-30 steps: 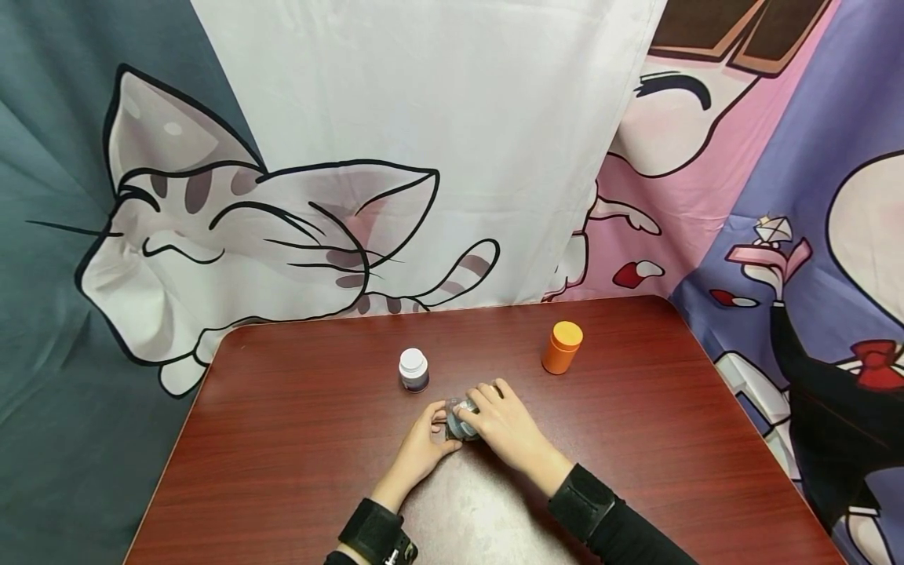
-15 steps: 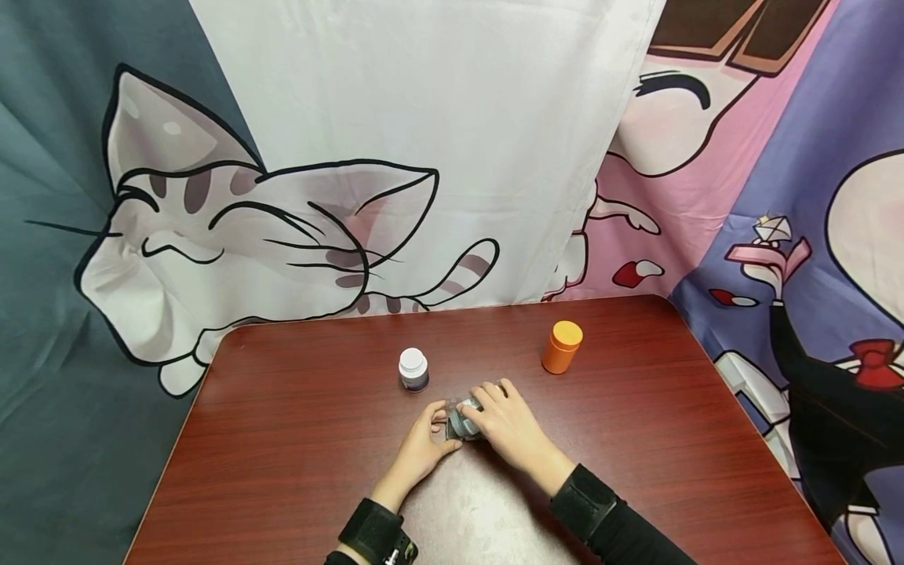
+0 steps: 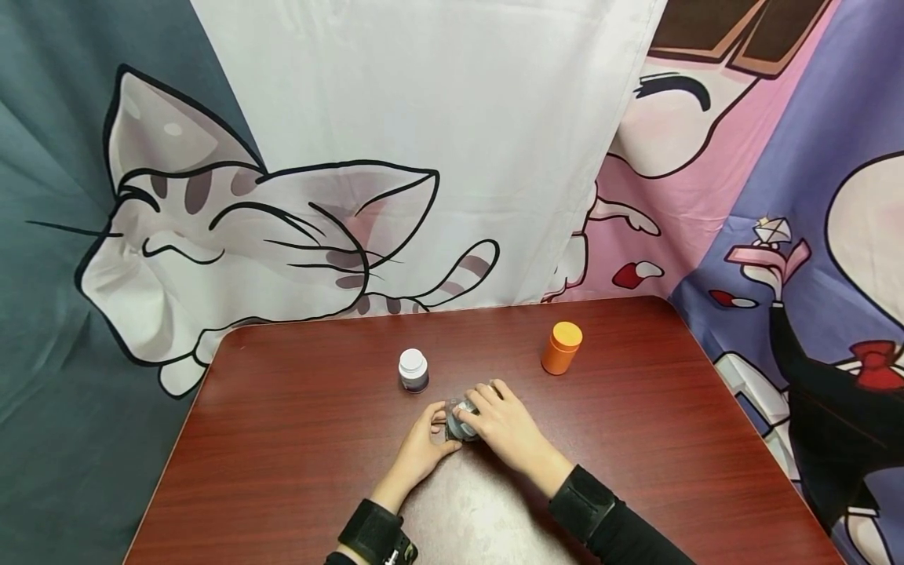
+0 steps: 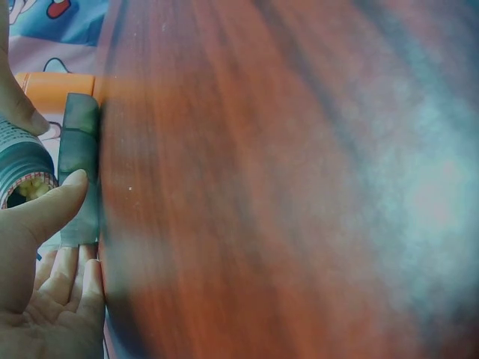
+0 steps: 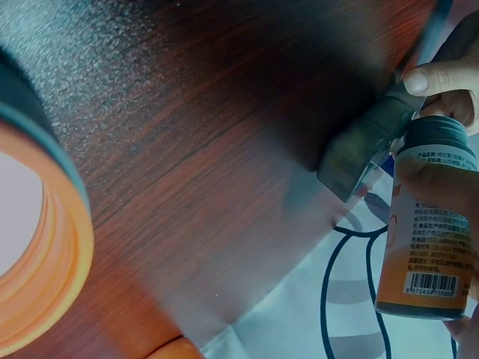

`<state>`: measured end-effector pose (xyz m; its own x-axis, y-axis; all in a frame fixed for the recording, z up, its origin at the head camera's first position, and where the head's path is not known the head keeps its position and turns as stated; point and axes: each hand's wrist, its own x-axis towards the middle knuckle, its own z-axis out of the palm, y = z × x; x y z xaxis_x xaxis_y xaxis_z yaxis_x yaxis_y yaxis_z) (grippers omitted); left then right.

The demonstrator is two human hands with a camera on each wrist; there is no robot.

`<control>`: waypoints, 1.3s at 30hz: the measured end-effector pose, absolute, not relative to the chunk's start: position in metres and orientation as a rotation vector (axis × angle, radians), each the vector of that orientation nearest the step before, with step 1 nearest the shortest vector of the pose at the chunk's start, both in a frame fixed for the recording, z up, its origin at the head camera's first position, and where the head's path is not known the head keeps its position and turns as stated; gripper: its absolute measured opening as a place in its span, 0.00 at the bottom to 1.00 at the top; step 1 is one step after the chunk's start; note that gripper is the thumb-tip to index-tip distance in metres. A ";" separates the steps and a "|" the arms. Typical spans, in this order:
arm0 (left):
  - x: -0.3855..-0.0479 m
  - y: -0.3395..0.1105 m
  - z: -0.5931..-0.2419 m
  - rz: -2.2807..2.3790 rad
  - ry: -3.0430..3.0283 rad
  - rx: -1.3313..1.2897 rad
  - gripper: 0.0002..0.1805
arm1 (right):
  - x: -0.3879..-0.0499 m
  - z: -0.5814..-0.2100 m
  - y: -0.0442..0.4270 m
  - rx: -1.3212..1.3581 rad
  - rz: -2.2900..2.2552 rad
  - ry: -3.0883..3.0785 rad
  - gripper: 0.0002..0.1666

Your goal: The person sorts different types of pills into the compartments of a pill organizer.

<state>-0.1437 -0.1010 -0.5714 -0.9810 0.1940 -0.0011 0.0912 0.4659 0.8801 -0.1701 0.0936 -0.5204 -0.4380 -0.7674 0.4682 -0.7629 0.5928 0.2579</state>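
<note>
My left hand [image 3: 424,443] holds a grey translucent box with several compartments, which looks like a pill organizer [image 4: 78,142], between thumb and fingers. My right hand [image 3: 508,428] grips a labelled pill bottle [image 5: 423,280] with a barcode near its base. Uncapped, the bottle tilts with its mouth toward the organizer. Pale yellow pieces show inside the mouth in the left wrist view. Whether any lie in the compartments I cannot tell. Fingers hide much of the bottle in the head view.
A white-capped bottle [image 3: 413,370] stands behind the hands on the brown table [image 3: 297,447]. Farther right stands an orange bottle [image 3: 561,349] with a yellow cap. Close to the right wrist camera is an orange threaded ring [image 5: 71,247], perhaps a cap. Printed cloth [image 3: 459,118] hangs behind the table.
My right hand and the bottle shift slightly right, then back left to about where they were. The left hand and the organizer stay in place, as do the two standing bottles.
</note>
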 end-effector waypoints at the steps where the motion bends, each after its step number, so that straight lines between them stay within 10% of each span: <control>1: -0.144 -0.101 -0.571 1.554 2.604 0.255 0.38 | -0.170 -0.521 0.094 1.214 -0.007 -2.275 0.18; 39: -0.144 -0.101 -0.573 1.554 2.598 0.246 0.39 | -0.169 -0.518 0.094 1.245 0.012 -2.329 0.19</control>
<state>-0.1436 -0.1013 -0.5730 -0.9815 0.1912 -0.0066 0.0846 0.4651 0.8812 -0.1691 0.0939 -0.5177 -0.4604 -0.7781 0.4272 -0.7825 0.5830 0.2185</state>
